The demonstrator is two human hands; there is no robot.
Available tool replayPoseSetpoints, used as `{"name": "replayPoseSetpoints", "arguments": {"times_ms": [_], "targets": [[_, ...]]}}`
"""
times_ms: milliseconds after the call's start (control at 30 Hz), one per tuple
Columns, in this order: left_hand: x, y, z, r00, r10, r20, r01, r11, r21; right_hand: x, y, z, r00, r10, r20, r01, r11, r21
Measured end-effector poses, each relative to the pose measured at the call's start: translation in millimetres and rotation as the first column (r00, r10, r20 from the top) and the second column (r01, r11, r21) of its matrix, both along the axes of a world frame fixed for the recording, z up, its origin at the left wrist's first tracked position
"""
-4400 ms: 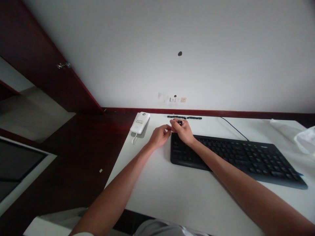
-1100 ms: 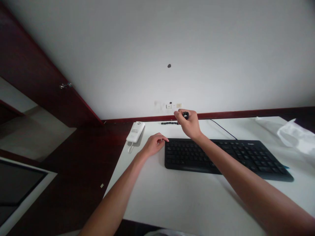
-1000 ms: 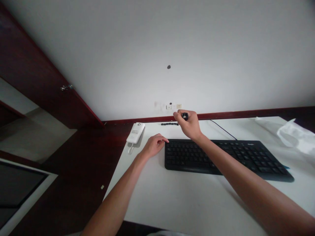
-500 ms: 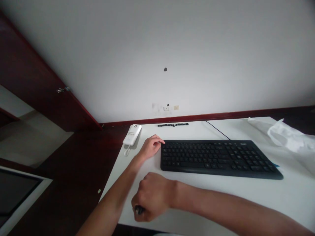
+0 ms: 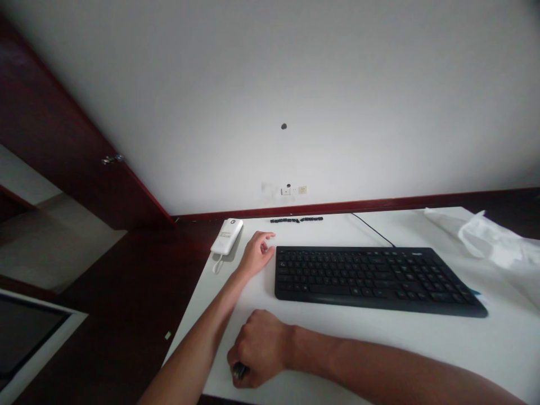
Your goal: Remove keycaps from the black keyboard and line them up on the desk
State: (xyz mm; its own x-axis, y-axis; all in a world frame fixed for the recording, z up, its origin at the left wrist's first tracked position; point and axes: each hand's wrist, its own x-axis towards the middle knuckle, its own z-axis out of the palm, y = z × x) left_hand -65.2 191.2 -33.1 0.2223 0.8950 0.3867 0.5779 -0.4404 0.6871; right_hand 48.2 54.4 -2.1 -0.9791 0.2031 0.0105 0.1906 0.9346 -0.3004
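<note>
A black keyboard (image 5: 371,278) lies on the white table (image 5: 337,360), its cable running toward the back edge. Just off its left end is my left hand (image 5: 258,253), thumb and fingers parted around nothing. Nearer to me, my right hand (image 5: 259,346) is closed in a fist over the table. The dark end of a small black object (image 5: 240,370) pokes out of this fist; the rest is hidden by the fingers, so its kind does not show. Along the far edge stretches a row of small black pieces (image 5: 312,219) that look like keycaps.
At the back left corner lies a white power bank (image 5: 228,237) with a short strap. A crumpled white bag (image 5: 489,239) covers the right side. Behind the table rise a wall with sockets (image 5: 302,190) and a dark red door (image 5: 76,129) on the left.
My left hand has come off the keyboard's top left corner, and its fingers have parted. My right fist stays closed in about the same place. The view has tilted up slightly.
</note>
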Motion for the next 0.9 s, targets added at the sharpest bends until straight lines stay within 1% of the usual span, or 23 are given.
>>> {"name": "replayPoseSetpoints", "arguments": {"times_ms": [100,233,333,433,567,700,800,900], "targets": [[0,5,-4.3,0.998,0.055,-0.01,-0.055,0.998,0.007,1,0,-2.4,1.0,-0.004,-0.025,0.004,1.0,0.002],[-1,20,-7.6,0.992,0.099,-0.079,-0.095,0.994,0.054,2,0,-2.0,1.0,-0.012,-0.021,0.012,1.0,-0.002],[-3,39,-10.5,0.982,0.132,-0.132,-0.119,0.988,0.1,2,0,-2.5,0.999,-0.012,-0.034,0.012,1.0,0.002],[-5,62,-14.9,0.986,0.103,-0.133,-0.087,0.989,0.121,1,-1,-4.2,0.999,-0.009,-0.046,0.009,1.0,0.01],[-7,92,-21.4,0.992,0.08,-0.093,-0.073,0.994,0.075,1,1,-4.6,1.0,0.0,-0.025,0.0,1.0,0.004],[-6,116,-23.6,0.996,0.07,-0.05,-0.07,0.998,0.007,1,5,-0.3,1.0,0.003,-0.014,-0.003,1.0,-0.007],[-5,126,-23.9,0.998,0.059,-0.01,-0.06,0.996,-0.062,1,7,3.0,1.0,0.004,0.018,-0.003,1.0,-0.02],[-5,130,-26.0,0.998,0.051,0.043,-0.046,0.994,-0.097,1,8,3.2,1.0,0.007,0.028,-0.006,0.999,-0.035]]}}
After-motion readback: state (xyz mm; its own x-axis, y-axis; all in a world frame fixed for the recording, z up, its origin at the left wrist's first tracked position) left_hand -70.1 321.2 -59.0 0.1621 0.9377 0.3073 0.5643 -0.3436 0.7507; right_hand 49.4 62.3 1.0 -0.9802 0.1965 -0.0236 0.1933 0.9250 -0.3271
